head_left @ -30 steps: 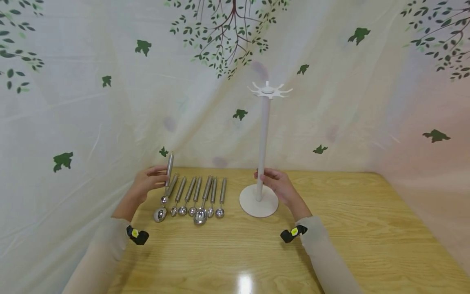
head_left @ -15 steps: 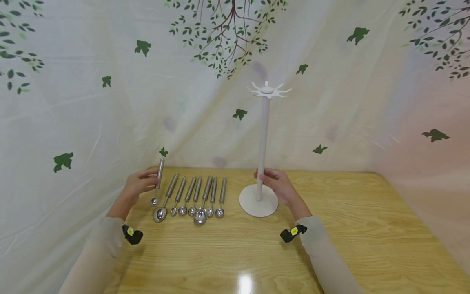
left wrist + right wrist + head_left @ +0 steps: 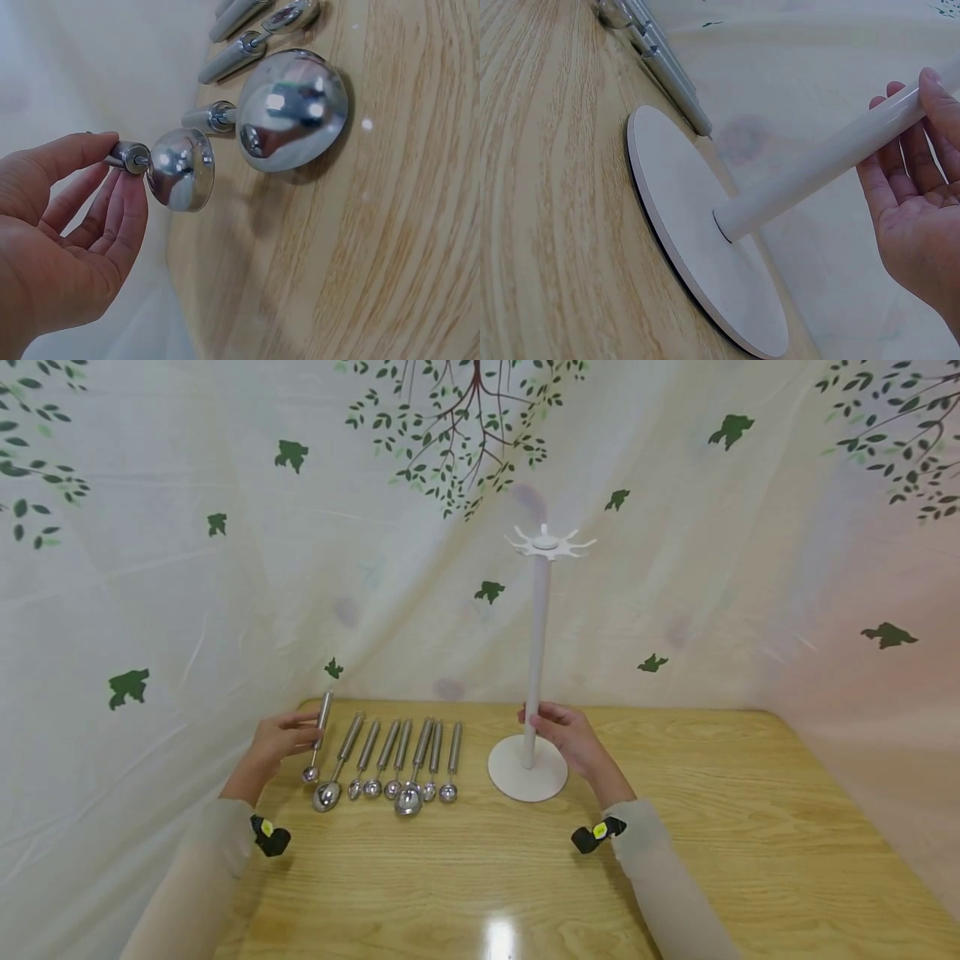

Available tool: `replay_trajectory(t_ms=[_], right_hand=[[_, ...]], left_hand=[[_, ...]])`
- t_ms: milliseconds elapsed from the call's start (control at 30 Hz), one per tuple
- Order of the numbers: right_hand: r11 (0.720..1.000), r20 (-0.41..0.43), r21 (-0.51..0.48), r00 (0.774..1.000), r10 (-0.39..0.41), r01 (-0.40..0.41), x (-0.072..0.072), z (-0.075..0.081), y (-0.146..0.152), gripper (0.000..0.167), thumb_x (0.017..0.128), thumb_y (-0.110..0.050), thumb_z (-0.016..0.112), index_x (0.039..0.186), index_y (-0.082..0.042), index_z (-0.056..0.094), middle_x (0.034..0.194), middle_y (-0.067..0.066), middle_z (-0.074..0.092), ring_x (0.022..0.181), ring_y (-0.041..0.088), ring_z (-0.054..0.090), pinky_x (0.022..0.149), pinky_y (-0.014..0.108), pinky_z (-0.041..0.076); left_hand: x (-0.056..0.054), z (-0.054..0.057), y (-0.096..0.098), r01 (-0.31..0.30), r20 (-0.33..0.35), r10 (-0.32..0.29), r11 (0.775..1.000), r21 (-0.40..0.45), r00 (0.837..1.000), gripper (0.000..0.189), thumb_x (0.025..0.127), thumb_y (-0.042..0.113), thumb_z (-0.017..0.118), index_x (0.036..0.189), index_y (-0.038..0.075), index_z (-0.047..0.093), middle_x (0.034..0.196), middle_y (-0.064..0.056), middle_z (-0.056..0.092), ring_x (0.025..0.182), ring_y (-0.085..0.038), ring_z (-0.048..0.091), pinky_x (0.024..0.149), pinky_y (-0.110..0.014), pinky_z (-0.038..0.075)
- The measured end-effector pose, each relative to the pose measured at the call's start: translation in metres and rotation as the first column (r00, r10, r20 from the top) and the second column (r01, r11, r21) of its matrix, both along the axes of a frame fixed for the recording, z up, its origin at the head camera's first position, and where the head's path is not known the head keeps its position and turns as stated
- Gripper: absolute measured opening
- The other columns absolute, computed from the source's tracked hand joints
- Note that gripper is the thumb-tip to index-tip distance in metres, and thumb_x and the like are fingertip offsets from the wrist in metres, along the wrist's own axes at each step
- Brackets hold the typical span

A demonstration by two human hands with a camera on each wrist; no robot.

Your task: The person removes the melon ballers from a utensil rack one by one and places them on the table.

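My left hand (image 3: 272,745) pinches the steel handle of a small round-bowled scoop (image 3: 180,171) between thumb and fingers. The scoop leans with its handle up and its bowl low over the table's left end. To its right lies a larger steel spoon (image 3: 327,797), its deep bowl close by in the left wrist view. My right hand (image 3: 567,737) holds the pole of a white hanging stand (image 3: 537,635) low down, thumb on one side and fingers on the other. The stand is upright on its round base (image 3: 697,232), with a ring of hooks (image 3: 546,545) on top.
Several steel scoops and spoons, among them a large scoop (image 3: 408,799) and a small one (image 3: 448,792), lie in a row, handles pointing away. They rest on a wooden table (image 3: 420,877). A cloth (image 3: 420,635) printed with leaves hangs behind its back edge.
My left hand has moved left with the small scoop, away from the larger spoon, and lowered it toward the table. The right hand and the stand have stayed in place.
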State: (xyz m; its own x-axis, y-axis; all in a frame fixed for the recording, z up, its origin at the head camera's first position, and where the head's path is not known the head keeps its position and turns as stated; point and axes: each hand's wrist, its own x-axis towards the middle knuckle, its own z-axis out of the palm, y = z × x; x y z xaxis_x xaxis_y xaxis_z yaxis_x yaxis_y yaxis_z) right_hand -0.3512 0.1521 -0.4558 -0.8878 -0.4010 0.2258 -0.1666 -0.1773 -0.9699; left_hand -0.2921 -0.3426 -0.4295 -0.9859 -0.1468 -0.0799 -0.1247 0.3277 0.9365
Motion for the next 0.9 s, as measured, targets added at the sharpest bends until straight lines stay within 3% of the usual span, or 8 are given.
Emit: replay_trajectory(t_ms=[267, 467, 633, 900], right_hand=[[1.000, -0.007, -0.020, 1.000, 0.003, -0.003, 0.000, -0.001, 0.000, 0.037, 0.100, -0.009, 0.064, 0.130, 0.012, 0.060, 0.107, -0.007, 0.077, 0.113, 0.016, 0.069, 0.101, 0.026, 0.056], [1.000, -0.012, -0.006, 1.000, 0.007, -0.007, -0.002, -0.003, 0.001, 0.042, 0.101, -0.011, 0.064, 0.133, 0.014, 0.055, 0.109, -0.007, 0.076, 0.118, 0.022, 0.067, 0.102, 0.026, 0.055], [1.000, 0.001, 0.005, 1.000, 0.001, -0.001, -0.003, -0.003, 0.001, 0.045, 0.101, -0.011, 0.064, 0.135, 0.015, 0.053, 0.108, -0.008, 0.076, 0.116, 0.017, 0.068, 0.102, 0.026, 0.055], [1.000, 0.006, -0.007, 1.000, 0.006, -0.006, -0.003, -0.004, 0.001, 0.044, 0.101, -0.010, 0.063, 0.135, 0.016, 0.052, 0.107, -0.008, 0.076, 0.111, 0.011, 0.069, 0.101, 0.025, 0.055]], left_hand=[[-0.005, -0.008, -0.003, -0.004, 0.056, 0.004, 1.000, -0.013, 0.998, 0.059, 0.097, 0.011, 0.069, 0.148, -0.006, 0.045, 0.088, 0.016, 0.069, 0.080, 0.002, 0.067, 0.085, -0.026, 0.063], [-0.008, -0.015, -0.005, -0.003, 0.057, 0.003, 1.000, 0.002, 0.998, 0.060, 0.095, 0.006, 0.070, 0.147, -0.010, 0.044, 0.084, 0.017, 0.069, 0.077, 0.002, 0.066, 0.077, -0.021, 0.062], [-0.011, -0.019, -0.008, 0.007, 0.072, -0.008, 1.000, 0.018, 0.997, 0.059, 0.095, 0.003, 0.069, 0.146, -0.010, 0.044, 0.083, 0.016, 0.070, 0.077, 0.000, 0.066, 0.074, -0.021, 0.062], [-0.011, -0.023, -0.007, 0.013, 0.114, -0.007, 0.998, -0.053, 0.993, 0.057, 0.094, 0.005, 0.070, 0.143, -0.013, 0.047, 0.083, 0.011, 0.072, 0.072, -0.002, 0.067, 0.072, -0.021, 0.062]])
